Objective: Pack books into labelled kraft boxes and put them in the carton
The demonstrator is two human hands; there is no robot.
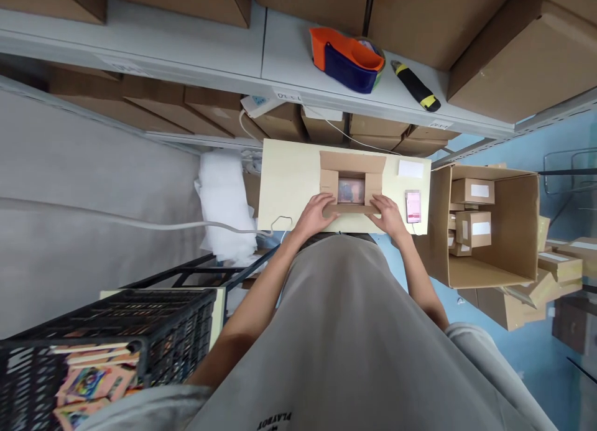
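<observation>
On the pale yellow table stands a small open cardboard box, its flaps spread outward. A flat, wrapped item with a coloured print lies inside it. My left hand grips the near left corner of the box, fingers on the side flap and thumb at the near flap. At the near right corner, my right hand holds the box in the same way. A phone with a lit screen and a white label or paper lie on the table to the right.
A large carton holding several small boxes stands right of the table. Above, a shelf bears a tape dispenser and a cutter. White wrapping hangs at the left; a black crate is lower left.
</observation>
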